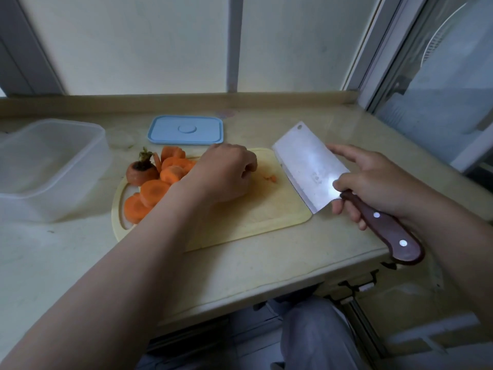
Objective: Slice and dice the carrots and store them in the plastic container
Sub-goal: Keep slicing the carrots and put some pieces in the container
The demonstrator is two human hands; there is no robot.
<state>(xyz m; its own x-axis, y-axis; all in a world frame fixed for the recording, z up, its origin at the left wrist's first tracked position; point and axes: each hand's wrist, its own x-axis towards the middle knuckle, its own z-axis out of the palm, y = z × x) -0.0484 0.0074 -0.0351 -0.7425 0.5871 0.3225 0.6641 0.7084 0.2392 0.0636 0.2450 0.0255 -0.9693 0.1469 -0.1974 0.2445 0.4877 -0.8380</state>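
Beside board (240, 209), right hand (373, 182) gripping tilted cleaver (306, 166)

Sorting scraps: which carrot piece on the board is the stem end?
The dark-topped stub at the far-left corner of the board; the others are flat orange rounds.

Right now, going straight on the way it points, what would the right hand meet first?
Holding the cleaver, the right hand aims past the cutting board's far corner; probably bare counter, then the back ledge. Depth unclear.
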